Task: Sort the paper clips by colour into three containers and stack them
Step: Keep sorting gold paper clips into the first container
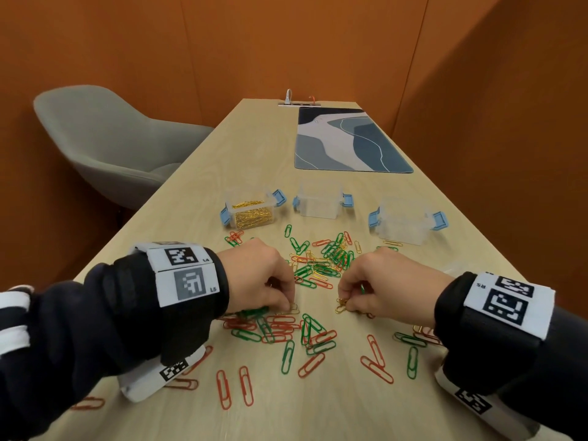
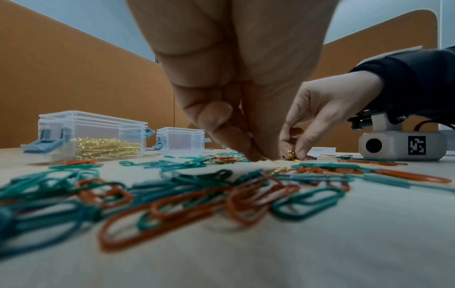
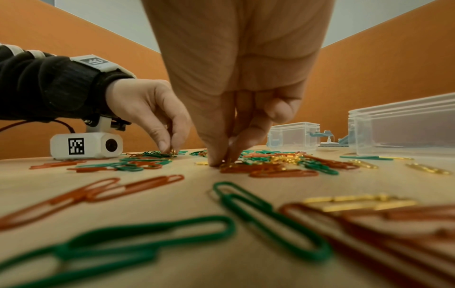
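Observation:
Red, green and gold paper clips [image 1: 321, 262] lie scattered over the wooden table [image 1: 254, 148]. Three clear containers with blue latches stand behind them: the left one [image 1: 251, 211] holds gold clips, the middle one [image 1: 321, 202] and the right one [image 1: 407, 222] look empty. My left hand [image 1: 288, 305] pinches a gold clip [image 1: 292, 308] down at the table surface. My right hand [image 1: 346, 305] pinches a small bunch of gold clips [image 1: 341, 305], also seen from the left wrist as gold clips [image 2: 291, 155] between the fingers. Both wrists rest low on the table.
A blue patterned mat [image 1: 346, 141] lies at the far end of the table, with a cable socket [image 1: 300, 103] behind it. A grey chair [image 1: 105, 141] stands to the left. Orange walls close the room in. More clips lie near the table's front edge [image 1: 245, 386].

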`<state>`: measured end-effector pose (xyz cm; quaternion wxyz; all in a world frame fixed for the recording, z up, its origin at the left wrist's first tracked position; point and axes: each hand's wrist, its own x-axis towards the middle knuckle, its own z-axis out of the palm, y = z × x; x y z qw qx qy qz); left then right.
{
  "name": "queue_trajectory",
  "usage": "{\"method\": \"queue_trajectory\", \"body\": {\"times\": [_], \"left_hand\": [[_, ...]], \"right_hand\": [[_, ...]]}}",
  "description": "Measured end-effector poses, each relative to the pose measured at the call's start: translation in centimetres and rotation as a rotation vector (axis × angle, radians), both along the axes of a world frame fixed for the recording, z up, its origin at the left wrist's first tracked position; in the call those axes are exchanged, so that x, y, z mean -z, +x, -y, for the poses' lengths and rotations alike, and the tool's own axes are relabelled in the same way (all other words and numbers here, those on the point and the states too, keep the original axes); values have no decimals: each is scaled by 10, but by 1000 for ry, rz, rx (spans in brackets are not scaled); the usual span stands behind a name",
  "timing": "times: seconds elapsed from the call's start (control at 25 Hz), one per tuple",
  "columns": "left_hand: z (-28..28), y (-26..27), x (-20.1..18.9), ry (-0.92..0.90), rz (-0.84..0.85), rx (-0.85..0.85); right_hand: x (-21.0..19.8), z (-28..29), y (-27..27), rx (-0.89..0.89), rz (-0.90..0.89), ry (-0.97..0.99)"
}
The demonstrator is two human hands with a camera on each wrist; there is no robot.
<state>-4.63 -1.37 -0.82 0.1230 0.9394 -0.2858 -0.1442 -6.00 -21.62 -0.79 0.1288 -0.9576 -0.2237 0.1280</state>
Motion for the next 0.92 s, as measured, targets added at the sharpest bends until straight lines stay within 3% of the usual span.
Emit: {"method": "queue_trajectory", "body": {"times": [0.2, 0.44, 0.56, 0.64, 0.76, 0.84, 0.92], "left_hand": [[5, -1, 1, 51, -55, 15], [13, -7, 0, 133, -72, 25], [7, 0, -5, -24, -87, -101], [4, 7, -8, -266, -239, -301], [14, 5, -12, -627, -682, -633], [23, 1, -9, -760, -906, -730], [28, 2, -8, -874, -1024, -726]], "right_hand": [[1, -2, -1, -24, -59, -15], [-1, -1, -4, -41, 2, 17], [-2, -1, -3, -17, 85, 88], [-4, -3, -3, 12, 192, 189], [-7, -11, -2, -31, 323, 356], [-7, -21, 1, -135, 346, 359], [-5, -28, 4, -158, 374, 336]]}}
